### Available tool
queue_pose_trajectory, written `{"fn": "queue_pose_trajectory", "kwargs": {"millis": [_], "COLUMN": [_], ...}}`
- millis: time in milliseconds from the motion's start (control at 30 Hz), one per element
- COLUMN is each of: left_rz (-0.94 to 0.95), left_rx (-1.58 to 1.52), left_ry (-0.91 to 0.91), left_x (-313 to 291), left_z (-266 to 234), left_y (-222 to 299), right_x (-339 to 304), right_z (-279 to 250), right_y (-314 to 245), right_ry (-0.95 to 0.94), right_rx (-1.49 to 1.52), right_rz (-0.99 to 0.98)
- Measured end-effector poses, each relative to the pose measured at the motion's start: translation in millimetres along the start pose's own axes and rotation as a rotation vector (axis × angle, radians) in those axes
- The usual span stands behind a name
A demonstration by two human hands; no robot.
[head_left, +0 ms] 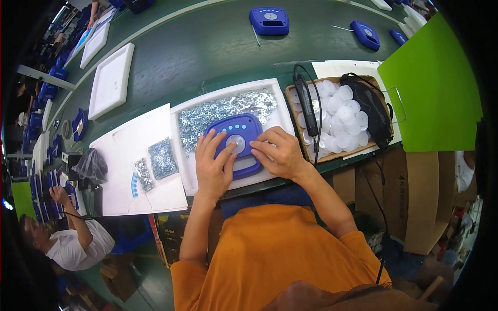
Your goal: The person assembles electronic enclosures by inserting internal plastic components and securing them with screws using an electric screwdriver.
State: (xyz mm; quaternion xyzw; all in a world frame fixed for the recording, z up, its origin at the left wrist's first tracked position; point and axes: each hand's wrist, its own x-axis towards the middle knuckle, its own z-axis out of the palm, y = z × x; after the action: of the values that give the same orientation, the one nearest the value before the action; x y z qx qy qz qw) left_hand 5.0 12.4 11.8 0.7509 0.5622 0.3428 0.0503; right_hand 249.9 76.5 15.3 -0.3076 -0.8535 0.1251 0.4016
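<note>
A blue plastic casing (248, 169) with a row of light-blue dots lies in front of me, on a white foam tray (278, 88) of small silvery metal parts (207, 115). A round translucent disc (238, 141) sits in the middle of its top. My left hand (213, 165) grips the casing from its left side, with index finger and thumb reaching to the disc. Closed in a pinch, my right hand (280, 153) rests its fingertips over the casing's right part. Whatever is between those fingertips is too small or hidden to make out.
On the right, a cardboard box (332, 154) holds translucent discs (342, 116), a black electric screwdriver (306, 106) and a black pouch (369, 111). Bags of metal parts (163, 158) lie on white board at left. More blue casings (270, 22) stand on the green belt. A co-worker (78, 241) sits at left.
</note>
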Motion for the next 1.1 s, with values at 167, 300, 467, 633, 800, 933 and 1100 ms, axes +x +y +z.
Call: {"fn": "queue_pose_trajectory", "kwargs": {"millis": [167,300,467,633,800,933,1100], "left_rz": [-0.038,-0.031,-0.049,-0.026,-0.075,-0.092,-0.092], "left_rx": [0.053,0.177,0.105,0.053,0.129,0.124,0.105], "left_ry": [-0.039,-0.075,-0.085,-0.112,-0.114,-0.131,-0.126], "left_x": [-17.8,-16.0,-7.5,-20.5,-22.1,-24.1,-26.2], "left_z": [-4.4,-6.3,-11.4,-11.1,-4.0,-1.5,1.8], "left_y": [4.1,-2.7,-6.9,-5.8,-3.6,-5.9,-8.7], "right_x": [5.3,1.3,-2.2,-1.9,-7.7,-10.5,-12.9], "right_z": [5.2,6.5,9.9,8.2,12.7,17.1,18.5], "right_y": [-4.3,-8.2,-19.7,-19.1,-28.9,-32.4,-33.0], "right_ry": [-0.128,-0.228,-0.280,-0.223,-0.276,-0.238,-0.204], "right_rx": [-0.003,-0.031,0.031,-0.054,0.008,-0.034,-0.051], "right_rz": [-0.073,-0.080,-0.076,-0.061,-0.036,-0.024,-0.020]}}
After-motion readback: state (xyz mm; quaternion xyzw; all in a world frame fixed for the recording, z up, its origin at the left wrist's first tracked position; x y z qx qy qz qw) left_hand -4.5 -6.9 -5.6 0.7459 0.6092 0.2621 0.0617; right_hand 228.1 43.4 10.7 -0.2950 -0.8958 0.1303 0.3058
